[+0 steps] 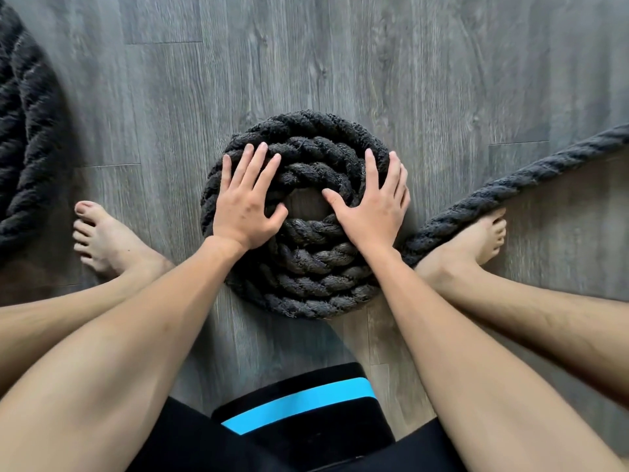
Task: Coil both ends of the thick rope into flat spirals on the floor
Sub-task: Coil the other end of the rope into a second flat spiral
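Observation:
A thick black twisted rope lies wound into a flat spiral (306,267) on the grey wood floor in front of me, with a small bare gap at its centre. My left hand (246,199) rests flat on the spiral's left side, fingers spread. My right hand (372,202) lies flat on the right side, fingers spread, thumb toward the centre. Neither hand grips anything. The rope's free run (510,178) leaves the spiral at the right and goes up to the right edge. A second mass of coiled rope (23,131) lies at the far left edge, partly cut off.
My bare left foot (105,240) stands left of the spiral, my bare right foot (476,240) right of it, touching the free run of rope. A black seat with a blue stripe (299,403) is beneath me. Grey plank floor (340,46) stretches beyond.

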